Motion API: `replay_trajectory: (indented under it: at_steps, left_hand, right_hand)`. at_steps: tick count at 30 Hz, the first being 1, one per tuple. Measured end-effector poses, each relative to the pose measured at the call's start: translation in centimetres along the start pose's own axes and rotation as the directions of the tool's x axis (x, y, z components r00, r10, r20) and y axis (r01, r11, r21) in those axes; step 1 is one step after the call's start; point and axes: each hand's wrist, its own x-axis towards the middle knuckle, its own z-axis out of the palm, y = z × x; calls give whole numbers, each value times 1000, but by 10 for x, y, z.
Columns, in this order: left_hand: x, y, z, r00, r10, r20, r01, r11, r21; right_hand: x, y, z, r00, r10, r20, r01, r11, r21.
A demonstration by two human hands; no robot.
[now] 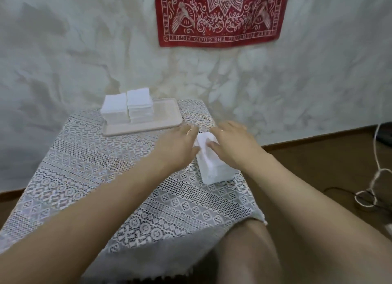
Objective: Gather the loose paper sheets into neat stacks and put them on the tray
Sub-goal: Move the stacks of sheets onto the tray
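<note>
Lace cloth (89, 177), white and openwork, drapes the bench (148, 198); a bare knee (250, 252) shows at its near edge. Past the middle of the cloth, toward the right side, lies a loose stack of paper sheets (215, 167). Its near end is flat on the lace and its far end is rumpled between the hands. Left grip (178, 144) and right grip (233, 144) flank this stack. Both are released, with fingers nearly straight and thumbs touching the paper, and the right palm lies over its right edge. Farther back, at the bench's far left, sits a pale tray (165, 118). Two neat stacks (140, 107) stand on its left half, side by side and touching, the right one taller. On the floor (318, 167) to the right is a tangle of white cable (373, 181). Behind, a mottled pale wall (63, 50) carries a red printed cloth (220, 16).
</note>
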Motion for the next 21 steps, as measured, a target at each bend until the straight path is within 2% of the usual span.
replay_trajectory:
  at_steps: [8, 12, 14, 17, 19, 21]
  left_hand:
    - [3, 33, 17, 1000, 11, 1, -11, 998, -70]
    - [-3, 38, 25, 992, -118, 44, 125, 952, -280]
    - [-6, 39, 29, 973, -215, 79, 228, 881, -414]
    - [-1, 34, 39, 911, -301, 283, 412, 704, -579]
    - [1, 31, 41, 865, -290, 409, 501, 530, -685]
    - [3, 30, 42, 846, -261, 464, 532, 414, -738]
  right_hand:
    - [-33, 31, 24, 998, 35, 45, -35, 999, 11]
    - [-31, 39, 37, 987, 103, 119, -131, 957, 258]
    - [-27, 42, 39, 970, 153, 190, -224, 867, 445]
    - [-14, 45, 44, 907, 170, 384, -406, 593, 695]
    - [-5, 47, 47, 834, 121, 538, -537, 400, 742]
    - [1, 51, 51, 787, 83, 611, -605, 297, 739]
